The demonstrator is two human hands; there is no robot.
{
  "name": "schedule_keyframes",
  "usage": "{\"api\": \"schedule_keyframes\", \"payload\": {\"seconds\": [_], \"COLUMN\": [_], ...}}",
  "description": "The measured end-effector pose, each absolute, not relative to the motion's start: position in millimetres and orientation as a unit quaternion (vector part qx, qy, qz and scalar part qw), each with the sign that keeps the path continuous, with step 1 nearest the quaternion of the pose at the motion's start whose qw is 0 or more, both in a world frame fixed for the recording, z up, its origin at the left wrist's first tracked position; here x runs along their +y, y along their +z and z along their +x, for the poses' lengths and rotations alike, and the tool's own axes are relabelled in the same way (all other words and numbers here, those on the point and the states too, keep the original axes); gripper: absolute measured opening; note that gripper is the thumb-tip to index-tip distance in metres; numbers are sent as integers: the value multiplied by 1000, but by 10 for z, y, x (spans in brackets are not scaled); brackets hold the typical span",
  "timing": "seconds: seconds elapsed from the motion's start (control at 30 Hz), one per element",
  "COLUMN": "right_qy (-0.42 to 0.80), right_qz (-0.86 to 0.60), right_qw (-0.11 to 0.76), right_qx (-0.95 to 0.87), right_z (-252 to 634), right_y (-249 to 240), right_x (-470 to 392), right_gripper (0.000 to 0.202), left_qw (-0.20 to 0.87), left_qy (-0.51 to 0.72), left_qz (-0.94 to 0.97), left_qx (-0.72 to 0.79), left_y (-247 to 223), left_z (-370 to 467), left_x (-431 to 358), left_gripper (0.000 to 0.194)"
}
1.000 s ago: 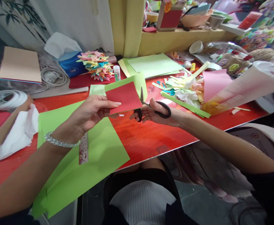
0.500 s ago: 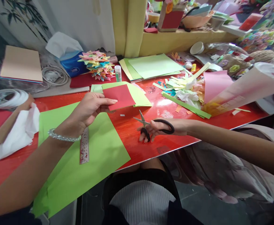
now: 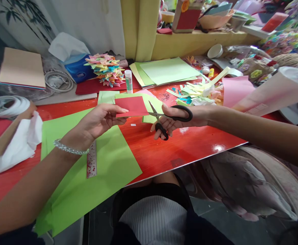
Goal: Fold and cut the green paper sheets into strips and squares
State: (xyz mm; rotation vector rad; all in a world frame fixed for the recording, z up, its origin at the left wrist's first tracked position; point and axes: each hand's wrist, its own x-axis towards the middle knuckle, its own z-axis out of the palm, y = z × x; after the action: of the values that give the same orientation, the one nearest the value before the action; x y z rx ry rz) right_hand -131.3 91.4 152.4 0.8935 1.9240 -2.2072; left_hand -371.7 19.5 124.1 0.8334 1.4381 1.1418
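Between its thumb and fingers, my left hand (image 3: 101, 117) pinches a red paper square (image 3: 132, 104) by its left edge, above the table. My right hand (image 3: 175, 119) has its thumb and fingers through the black handles of a pair of scissors (image 3: 157, 115). Their blades are spread apart, right at the red square's right edge. Below my left wrist a patterned ruler (image 3: 91, 161) lies on a large green sheet (image 3: 108, 180). Behind the red square rest lighter green papers (image 3: 152, 100).
A glue stick (image 3: 128, 81) stands behind the papers, beside a stack of colourful paper stars (image 3: 106, 69). Paper scraps (image 3: 197, 92) and a large pale roll (image 3: 273, 90) lie to the right. At the left are a tissue pack (image 3: 79, 68) and a white coil (image 3: 7, 107).
My right hand has moved up and away from the table's front edge, bringing the open scissors to the red paper's right edge. The red square has turned slightly and looks flatter.
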Motion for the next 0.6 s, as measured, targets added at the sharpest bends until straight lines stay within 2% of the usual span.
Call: {"api": "schedule_keyframes", "payload": {"seconds": [0.13, 0.33, 0.6], "right_qy": [-741, -747, -697], "right_qz": [298, 231, 281], "right_qw": [8, -60, -142], "right_qx": [602, 621, 645], "right_z": [-1373, -1432, -1547], "right_y": [1454, 1314, 1274], "right_x": [899, 885, 767], "right_gripper": [67, 69, 70], "left_qw": [568, 584, 563], "left_qy": [490, 490, 499], "left_qz": [298, 322, 368], "left_qx": [590, 562, 547], "left_y": [1264, 1300, 1297], "left_z": [-3673, -3564, -3513], "left_x": [173, 100, 51], "left_gripper": [4, 5, 11]}}
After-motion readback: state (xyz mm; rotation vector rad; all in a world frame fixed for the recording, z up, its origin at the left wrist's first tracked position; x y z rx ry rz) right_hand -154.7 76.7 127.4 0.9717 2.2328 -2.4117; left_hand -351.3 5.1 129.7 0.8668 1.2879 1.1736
